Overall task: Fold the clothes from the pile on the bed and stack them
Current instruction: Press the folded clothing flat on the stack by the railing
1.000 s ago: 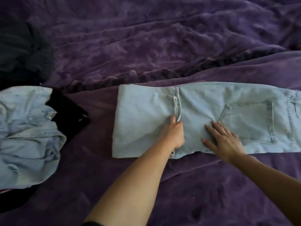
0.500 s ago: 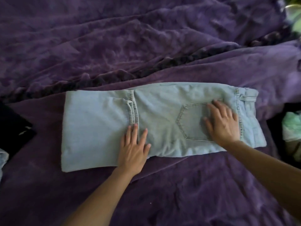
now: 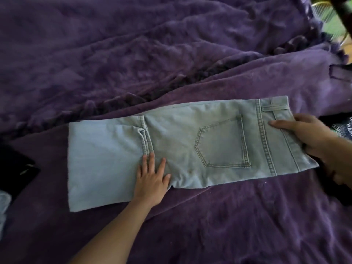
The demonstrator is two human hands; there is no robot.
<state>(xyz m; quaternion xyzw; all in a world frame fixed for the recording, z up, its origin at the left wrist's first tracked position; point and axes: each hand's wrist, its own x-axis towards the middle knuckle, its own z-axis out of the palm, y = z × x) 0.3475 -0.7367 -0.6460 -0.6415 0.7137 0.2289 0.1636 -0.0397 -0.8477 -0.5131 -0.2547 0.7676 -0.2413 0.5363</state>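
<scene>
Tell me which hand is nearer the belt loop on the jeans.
Right. The right hand holds the jeans at the waistband, just beside the belt loop; the left hand presses flat on the jeans far toward the other end, beside the leg hem.

The folded jeans (image 3: 190, 149) lie across the bed (image 3: 209, 225), waistband to the right. The left hand (image 3: 150, 185) rests on their near edge (mid-length); the right hand (image 3: 308, 134) holds the waistband end. Another garment (image 3: 15, 168) lies well left.

a rumpled purple plush blanket (image 3: 133, 54) spreads wide, its dark ruffled edge (image 3: 171, 86) running diagonally; a yellow wire frame (image 3: 323, 10) shows top right.
</scene>
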